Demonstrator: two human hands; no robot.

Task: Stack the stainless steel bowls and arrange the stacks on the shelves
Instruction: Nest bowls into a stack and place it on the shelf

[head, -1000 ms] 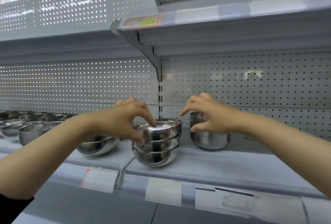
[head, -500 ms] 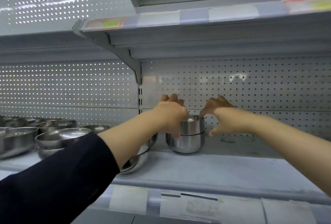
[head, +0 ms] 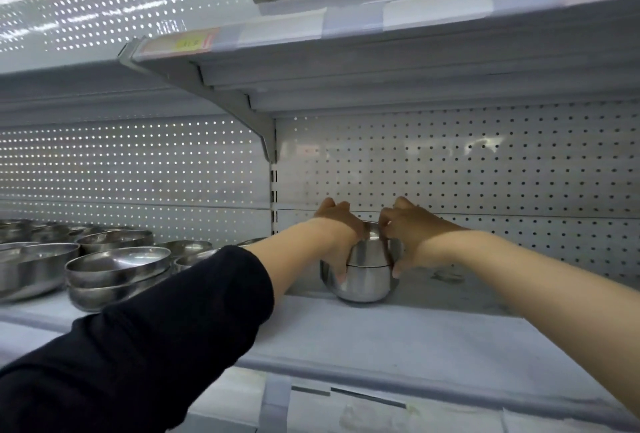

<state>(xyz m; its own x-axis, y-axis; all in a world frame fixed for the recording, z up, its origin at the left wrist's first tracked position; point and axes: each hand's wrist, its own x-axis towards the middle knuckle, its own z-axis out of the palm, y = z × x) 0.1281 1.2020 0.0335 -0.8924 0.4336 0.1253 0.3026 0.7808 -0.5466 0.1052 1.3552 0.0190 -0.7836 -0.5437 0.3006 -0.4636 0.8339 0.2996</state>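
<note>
Head view: a stack of stainless steel bowls [head: 363, 269] stands on the shelf [head: 381, 335], well back toward its rear edge and close to the perforated back panel [head: 450, 162]. A seam line shows partway up the stack where one bowl sits inside another. Both hands are on it. The left hand [head: 337, 224] reaches over the top from the left side, its fingers curled round the upper rim and its thumb running down the left wall of the stack. The right hand [head: 412, 228] grips the right side, its fingers hooked over the rim and its thumb pressed against the lower right wall. The two hands nearly meet over the top of the stack.

A dark sleeve [head: 138, 346] covers the left forearm up to just short of the wrist; the right forearm is bare.

Toward the left end of the shelf lie more steel bowls [head: 117, 273], some nested in pairs, well apart from the gripped stack. Paper labels [head: 346, 408] hang along the shelf's front edge. Overhead, an upper shelf [head: 381, 61] rests on a slanted bracket [head: 239, 110] and carries a yellow price tag [head: 188, 42] on its front strip.
</note>
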